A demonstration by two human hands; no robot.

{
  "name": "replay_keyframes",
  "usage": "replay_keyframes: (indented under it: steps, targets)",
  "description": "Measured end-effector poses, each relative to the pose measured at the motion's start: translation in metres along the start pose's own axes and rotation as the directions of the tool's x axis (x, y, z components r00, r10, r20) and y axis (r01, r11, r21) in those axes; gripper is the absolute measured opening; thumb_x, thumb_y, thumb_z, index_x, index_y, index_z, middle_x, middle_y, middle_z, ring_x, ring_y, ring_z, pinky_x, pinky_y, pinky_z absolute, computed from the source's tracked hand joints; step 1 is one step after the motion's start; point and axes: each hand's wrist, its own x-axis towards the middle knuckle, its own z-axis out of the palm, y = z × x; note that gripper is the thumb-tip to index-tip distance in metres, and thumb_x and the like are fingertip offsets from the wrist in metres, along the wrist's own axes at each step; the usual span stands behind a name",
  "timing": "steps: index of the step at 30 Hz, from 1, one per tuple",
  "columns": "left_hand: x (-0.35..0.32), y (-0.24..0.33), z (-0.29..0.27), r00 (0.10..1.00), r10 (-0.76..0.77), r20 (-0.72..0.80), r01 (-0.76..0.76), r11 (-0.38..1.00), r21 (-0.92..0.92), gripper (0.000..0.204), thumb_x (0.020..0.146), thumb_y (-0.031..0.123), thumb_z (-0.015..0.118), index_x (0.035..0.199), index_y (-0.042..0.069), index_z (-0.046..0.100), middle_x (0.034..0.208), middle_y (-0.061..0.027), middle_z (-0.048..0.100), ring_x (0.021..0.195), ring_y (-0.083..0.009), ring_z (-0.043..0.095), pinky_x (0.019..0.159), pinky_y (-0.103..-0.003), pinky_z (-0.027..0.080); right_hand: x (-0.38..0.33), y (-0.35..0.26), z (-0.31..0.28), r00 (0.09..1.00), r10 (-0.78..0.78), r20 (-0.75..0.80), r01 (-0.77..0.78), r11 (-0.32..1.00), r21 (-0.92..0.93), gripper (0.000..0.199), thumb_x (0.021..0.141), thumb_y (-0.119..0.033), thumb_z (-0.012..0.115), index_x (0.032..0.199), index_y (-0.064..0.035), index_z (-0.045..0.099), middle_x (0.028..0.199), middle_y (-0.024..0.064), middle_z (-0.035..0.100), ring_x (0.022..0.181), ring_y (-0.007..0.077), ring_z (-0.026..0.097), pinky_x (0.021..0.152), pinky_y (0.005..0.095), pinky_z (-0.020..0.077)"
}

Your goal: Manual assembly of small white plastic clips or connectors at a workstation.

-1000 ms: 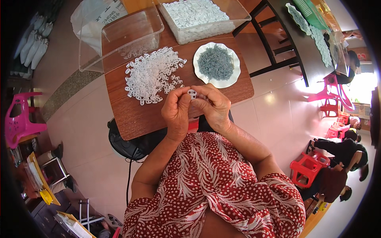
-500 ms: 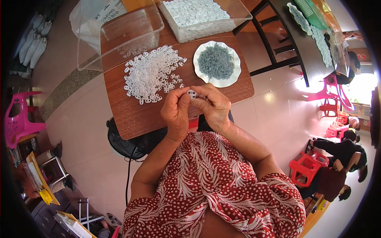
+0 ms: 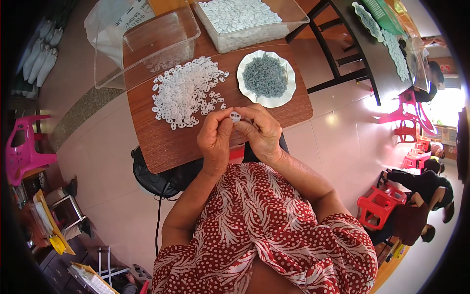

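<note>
- Because both hands meet at the near edge of the worktop (image 3: 161, 142), the small white plastic piece (image 3: 235, 116) sits pinched between them, raised just above the wood, probably so the fingers can work on it close to the eyes.
- Left hand (image 3: 214, 137) is curled, its thumb and fingertips gripping the piece from the left side.
- Right hand (image 3: 262, 132) is likewise closed, fingertips pressing on the same piece from the right; the two hands touch.
- Just beyond the left hand lies a loose heap of white pieces (image 3: 186, 90), spread flat on the wood within easy reach.
- Beyond the right hand stands a white scalloped plate (image 3: 289, 93) holding small grey parts (image 3: 266, 74).
- Farther back are two clear tubs: an almost empty one (image 3: 147, 44) overhanging the left edge, and one filled with white pieces (image 3: 245, 19).
</note>
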Motion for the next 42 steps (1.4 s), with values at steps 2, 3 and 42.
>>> replay_keyframes:
  steps: [2, 3, 42]
  targets:
    - [0.001, -0.001, -0.005, 0.999, -0.01, 0.034, 0.011, 1.0, -0.028, 0.017, 0.089, 0.008, 0.057, 0.104, -0.001, 0.059, 0.094, -0.0018, 0.057, 0.084, -0.0077, 0.052, 0.076, -0.021, 0.044, 0.002, -0.002, -0.001, 1.0, -0.01, 0.014, 0.01, 1.0, -0.007, 0.031, 0.072, 0.006, 0.067, 0.102, -0.0001, 0.062, 0.087, 0.0061, 0.059, 0.072, 0.0118, 0.055, 0.061, 0.0213, 0.044]
    - [0.0, -0.002, -0.007, 0.998, -0.02, 0.063, 0.024, 0.998, -0.055, 0.019, 0.089, 0.008, 0.057, 0.106, -0.001, 0.059, 0.095, -0.0012, 0.057, 0.084, -0.0072, 0.052, 0.076, -0.02, 0.043, 0.002, -0.002, -0.001, 1.0, -0.009, 0.014, 0.009, 1.0, -0.007, 0.031, 0.072, 0.006, 0.067, 0.102, -0.0001, 0.062, 0.087, 0.0061, 0.059, 0.072, 0.0118, 0.055, 0.061, 0.0213, 0.044]
    - [-0.006, -0.002, -0.001, 0.999, -0.002, -0.037, 0.003, 1.0, 0.03, 0.014, 0.091, 0.013, 0.056, 0.096, 0.001, 0.057, 0.088, -0.0023, 0.057, 0.081, -0.0086, 0.052, 0.074, -0.022, 0.043, 0.004, 0.003, 0.0, 0.963, -0.257, 0.076, 0.266, 0.949, -0.167, 0.023, 0.077, -0.007, 0.065, 0.097, 0.0018, 0.057, 0.076, 0.0113, 0.057, 0.064, 0.0252, 0.055, 0.057, 0.0318, 0.0445]
